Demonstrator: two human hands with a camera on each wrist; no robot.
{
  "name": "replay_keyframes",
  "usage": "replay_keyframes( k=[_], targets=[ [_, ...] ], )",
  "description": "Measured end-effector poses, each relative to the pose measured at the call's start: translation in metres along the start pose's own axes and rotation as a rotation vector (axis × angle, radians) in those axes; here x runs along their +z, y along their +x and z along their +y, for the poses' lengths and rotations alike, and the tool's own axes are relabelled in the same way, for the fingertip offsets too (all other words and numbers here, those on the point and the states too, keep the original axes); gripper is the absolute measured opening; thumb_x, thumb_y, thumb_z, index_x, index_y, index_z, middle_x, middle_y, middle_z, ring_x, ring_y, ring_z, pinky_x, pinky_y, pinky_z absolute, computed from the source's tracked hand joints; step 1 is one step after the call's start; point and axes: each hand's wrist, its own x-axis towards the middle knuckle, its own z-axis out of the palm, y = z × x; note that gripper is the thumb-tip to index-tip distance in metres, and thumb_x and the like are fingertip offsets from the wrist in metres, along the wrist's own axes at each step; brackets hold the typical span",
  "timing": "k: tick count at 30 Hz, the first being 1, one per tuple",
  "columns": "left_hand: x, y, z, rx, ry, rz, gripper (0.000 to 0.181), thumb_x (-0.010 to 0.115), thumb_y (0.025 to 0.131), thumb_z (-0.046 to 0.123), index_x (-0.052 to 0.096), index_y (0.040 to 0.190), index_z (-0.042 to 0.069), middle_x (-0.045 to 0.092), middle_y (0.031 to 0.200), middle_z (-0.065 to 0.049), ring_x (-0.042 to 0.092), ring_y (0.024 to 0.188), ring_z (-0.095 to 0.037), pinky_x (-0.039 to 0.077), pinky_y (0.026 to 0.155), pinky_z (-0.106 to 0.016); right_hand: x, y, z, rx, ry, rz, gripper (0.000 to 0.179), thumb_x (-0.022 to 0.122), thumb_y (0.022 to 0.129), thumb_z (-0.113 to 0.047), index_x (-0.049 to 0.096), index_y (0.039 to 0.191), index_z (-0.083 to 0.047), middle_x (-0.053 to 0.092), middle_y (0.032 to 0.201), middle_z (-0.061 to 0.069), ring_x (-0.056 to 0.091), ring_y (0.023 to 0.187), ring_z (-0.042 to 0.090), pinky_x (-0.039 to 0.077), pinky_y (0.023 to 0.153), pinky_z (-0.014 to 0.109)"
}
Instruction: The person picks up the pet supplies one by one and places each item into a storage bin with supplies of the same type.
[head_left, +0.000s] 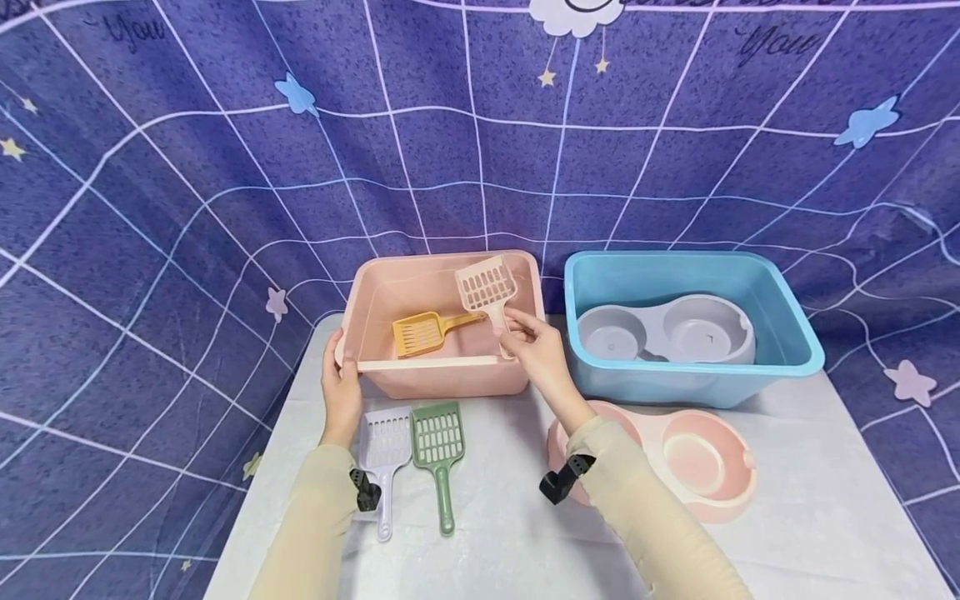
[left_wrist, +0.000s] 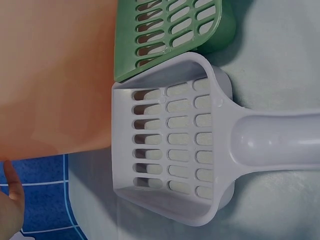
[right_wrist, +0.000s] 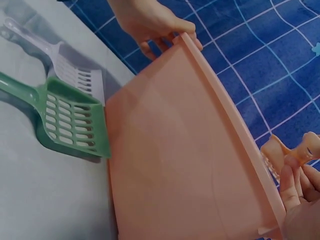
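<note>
My right hand (head_left: 546, 354) pinches the handle of a pale pink litter scoop (head_left: 494, 312). Its slotted head points up and away, over the right part of a pink litter box (head_left: 450, 383). At the box's left front corner, my left hand (head_left: 341, 396) grips the rim, as the right wrist view also shows of the left hand (right_wrist: 155, 22). Inside the box lies a yellow scoop (head_left: 423, 333), its handle reaching right. A lilac scoop (head_left: 386, 487) and a green scoop (head_left: 442, 492) lie side by side before the box, handles toward me.
A blue litter box (head_left: 690, 385) stands to the right, with a grey double bowl (head_left: 651, 321) in it. A pink double bowl (head_left: 712, 508) sits in front, partly beneath my right forearm. Behind the white table (head_left: 495, 542) hangs a blue gridded curtain (head_left: 480, 150).
</note>
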Motion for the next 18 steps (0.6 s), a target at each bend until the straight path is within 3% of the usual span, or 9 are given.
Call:
replay_keyframes(
  k=[6, 14, 18],
  targets=[
    [0.002, -0.01, 0.024, -0.024, 0.023, -0.021, 0.05, 0.035, 0.107, 0.012, 0.028, 0.156, 0.012, 0.031, 0.157, -0.011, 0.034, 0.14, -0.026, 0.032, 0.113, -0.041, 0.001, 0.0, 0.002, -0.026, -0.048, 0.028, 0.036, 0.07, 0.089, -0.007, 0.067, 0.125, 0.0, 0.068, 0.099, 0.017, 0.056, 0.078, 0.012, 0.044, 0.064, 0.018],
    [0.002, -0.009, 0.025, -0.014, 0.02, -0.017, 0.049, 0.034, 0.107, 0.012, 0.027, 0.156, 0.009, 0.03, 0.157, -0.011, 0.034, 0.139, -0.028, 0.033, 0.112, -0.041, 0.001, 0.004, 0.008, -0.057, -0.047, 0.054, 0.035, 0.071, 0.091, -0.013, 0.068, 0.124, -0.002, 0.069, 0.102, 0.016, 0.059, 0.083, 0.014, 0.045, 0.07, 0.018],
    [0.001, -0.004, 0.013, -0.02, 0.003, -0.013, 0.049, 0.034, 0.107, 0.013, 0.028, 0.156, 0.014, 0.03, 0.158, -0.009, 0.034, 0.14, -0.027, 0.032, 0.113, -0.041, 0.002, 0.003, 0.01, -0.058, -0.004, 0.077, 0.037, 0.071, 0.093, -0.018, 0.067, 0.125, 0.0, 0.069, 0.107, 0.016, 0.062, 0.086, 0.012, 0.048, 0.072, 0.017]
  ],
)
